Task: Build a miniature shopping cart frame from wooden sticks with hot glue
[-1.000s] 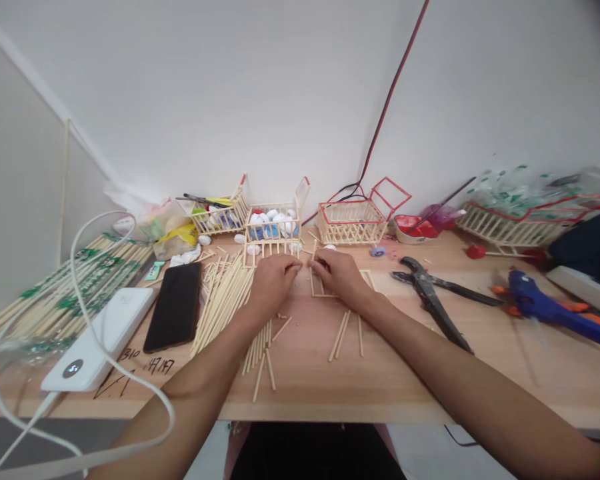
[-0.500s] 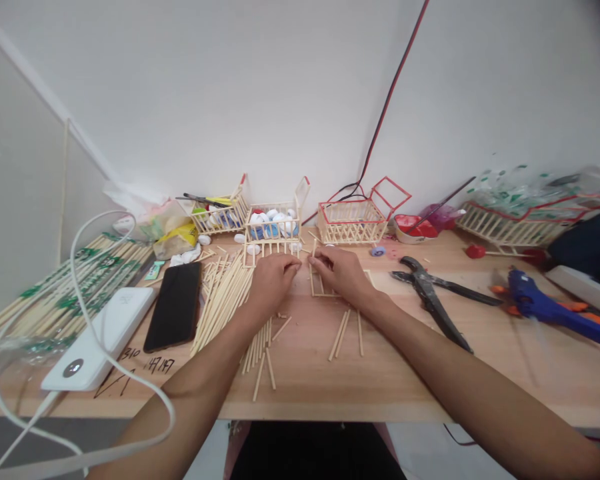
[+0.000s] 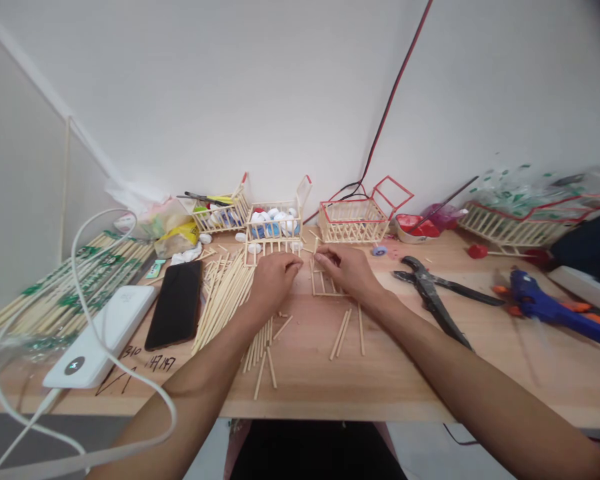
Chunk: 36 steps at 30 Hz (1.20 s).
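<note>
My left hand (image 3: 273, 283) and my right hand (image 3: 347, 270) rest on the wooden table (image 3: 430, 373), fingertips almost meeting. Both are curled shut in a pinch over a small flat frame of wooden sticks (image 3: 325, 285) lying between them. What the left fingers pinch is hidden. A long pile of loose sticks (image 3: 223, 300) lies just left of my left hand. Short cut sticks (image 3: 347, 327) lie below my right wrist.
Small stick baskets (image 3: 353, 223) stand along the wall, one (image 3: 275, 223) filled with white and blue pieces. A black phone (image 3: 175, 303), a white power bank (image 3: 103, 333) with cable, black cutters (image 3: 433, 297) and a blue glue gun (image 3: 545, 303) lie around.
My right hand has shifted slightly farther from me along the stick frame; the left hand stays put. The view has risen a little.
</note>
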{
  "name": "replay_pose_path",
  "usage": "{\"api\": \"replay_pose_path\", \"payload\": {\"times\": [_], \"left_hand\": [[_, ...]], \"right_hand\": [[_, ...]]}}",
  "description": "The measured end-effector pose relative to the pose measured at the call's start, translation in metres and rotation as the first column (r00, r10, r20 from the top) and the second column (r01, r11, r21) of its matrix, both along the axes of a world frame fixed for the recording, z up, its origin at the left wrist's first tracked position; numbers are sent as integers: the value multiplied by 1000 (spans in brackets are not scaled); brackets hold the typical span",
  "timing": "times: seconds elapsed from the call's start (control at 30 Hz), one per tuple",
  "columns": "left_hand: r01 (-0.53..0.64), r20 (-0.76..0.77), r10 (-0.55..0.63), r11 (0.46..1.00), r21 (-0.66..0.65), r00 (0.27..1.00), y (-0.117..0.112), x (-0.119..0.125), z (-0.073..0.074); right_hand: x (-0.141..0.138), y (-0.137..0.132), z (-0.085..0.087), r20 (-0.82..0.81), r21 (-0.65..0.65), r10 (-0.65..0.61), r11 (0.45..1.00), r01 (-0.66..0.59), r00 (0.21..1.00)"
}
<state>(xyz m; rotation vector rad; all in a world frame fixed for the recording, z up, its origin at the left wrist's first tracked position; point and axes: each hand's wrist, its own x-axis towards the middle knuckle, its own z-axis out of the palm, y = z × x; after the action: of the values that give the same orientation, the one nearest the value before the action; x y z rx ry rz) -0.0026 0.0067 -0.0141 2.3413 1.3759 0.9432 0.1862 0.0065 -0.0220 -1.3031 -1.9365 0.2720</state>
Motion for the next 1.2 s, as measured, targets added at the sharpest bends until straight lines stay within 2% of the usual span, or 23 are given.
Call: {"api": "replay_pose_path", "payload": {"times": [0.33,0.57,0.7,0.83,0.9,1.0,1.1,1.2], "left_hand": [[0,17,0,1000,-4,1000,-1,0,1],[12,43,-12,1000,3,999,0,-1,2],[-12,85,14,1000,-23,996,0,-2,4],[-17,103,20,999,-33,994,-1,-2,5],[0,97,2,1000,-25,995,-1,-1,5],[19,100,-19,1000,-4,995,-1,-1,5],[25,100,-27,999,22,995,-2,0,5],[31,81,-34,999,36,996,-4,2,7]], "right_hand": [[9,0,8,12,35,-27,999,26,1000],[17,0,13,39,25,-104,994,103,994],[27,0,25,98,10,-164,987,163,982],[36,-8,45,217,15,-208,978,210,954],[38,-20,55,266,4,-143,989,147,953],[39,-48,60,296,-87,73,995,-49,952],[42,-81,51,367,-232,208,964,-127,907],[47,-103,38,446,-303,240,947,-107,862]]}}
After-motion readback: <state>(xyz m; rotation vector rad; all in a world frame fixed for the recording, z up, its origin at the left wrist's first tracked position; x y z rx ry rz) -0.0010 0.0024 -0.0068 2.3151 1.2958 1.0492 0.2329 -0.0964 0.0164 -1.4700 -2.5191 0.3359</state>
